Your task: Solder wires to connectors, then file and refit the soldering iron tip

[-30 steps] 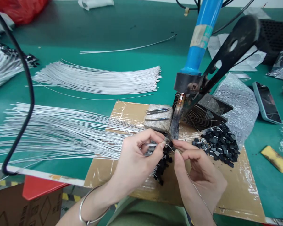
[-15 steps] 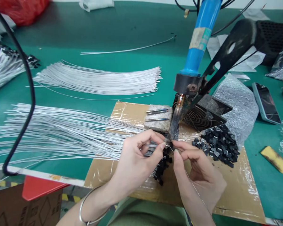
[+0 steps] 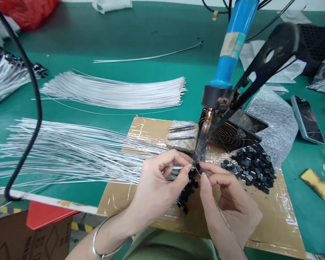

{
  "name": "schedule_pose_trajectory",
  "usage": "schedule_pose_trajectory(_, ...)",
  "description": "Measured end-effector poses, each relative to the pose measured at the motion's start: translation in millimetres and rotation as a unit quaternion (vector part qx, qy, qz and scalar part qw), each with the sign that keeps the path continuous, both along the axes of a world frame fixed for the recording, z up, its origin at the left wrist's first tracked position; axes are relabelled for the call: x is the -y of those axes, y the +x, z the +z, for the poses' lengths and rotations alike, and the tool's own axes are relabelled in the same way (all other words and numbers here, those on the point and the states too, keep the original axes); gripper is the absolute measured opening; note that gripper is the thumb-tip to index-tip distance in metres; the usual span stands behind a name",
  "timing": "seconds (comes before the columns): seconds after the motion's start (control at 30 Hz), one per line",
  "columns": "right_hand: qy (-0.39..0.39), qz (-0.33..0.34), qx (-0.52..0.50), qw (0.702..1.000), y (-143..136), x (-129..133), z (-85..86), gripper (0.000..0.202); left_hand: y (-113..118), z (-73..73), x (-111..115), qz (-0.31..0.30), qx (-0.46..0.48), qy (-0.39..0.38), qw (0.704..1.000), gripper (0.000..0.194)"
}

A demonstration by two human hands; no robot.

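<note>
A blue-handled soldering iron (image 3: pixel 230 54) points down in a black metal stand (image 3: pixel 273 54), its tip between my hands. My left hand (image 3: pixel 162 180) pinches a white wire's end just left of the tip. Thin solder wire (image 3: pixel 227 224) runs across my right hand (image 3: pixel 227 198), whose thumb and fingers hold it close to the tip. Whatever small part sits at the tip is too small to make out. Under my hands lie black connectors (image 3: pixel 184 196) joined to white wires (image 3: pixel 78 155) that spread left over the cardboard (image 3: pixel 148 126).
Loose black connectors (image 3: pixel 254 168) lie right, before a fan (image 3: pixel 224 135) and bubble wrap (image 3: pixel 273 122). A grey block (image 3: pixel 182 144) holds metal tips. Farther off are a wire bundle (image 3: pixel 113 90), a phone (image 3: pixel 307 119) and a yellow sponge (image 3: pixel 317 184). A black cable (image 3: pixel 36 90) hangs left.
The whole view has shifted very slightly, with the iron and stand a little farther right. Both hands keep nearly the same pose at the tip.
</note>
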State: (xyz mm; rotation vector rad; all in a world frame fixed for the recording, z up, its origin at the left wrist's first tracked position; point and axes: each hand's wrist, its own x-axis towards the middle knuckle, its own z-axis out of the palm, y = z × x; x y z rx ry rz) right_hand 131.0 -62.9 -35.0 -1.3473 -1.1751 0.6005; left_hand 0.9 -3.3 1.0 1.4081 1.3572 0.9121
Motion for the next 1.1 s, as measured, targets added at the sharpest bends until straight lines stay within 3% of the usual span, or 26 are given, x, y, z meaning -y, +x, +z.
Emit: schedule_pose_trajectory(1.1, 0.023, 0.003, 0.048, 0.999, -0.5, -0.9, -0.3, 0.019, 1.4, 1.0, -0.1, 0.009, 0.001, -0.004, 1.0, 0.013)
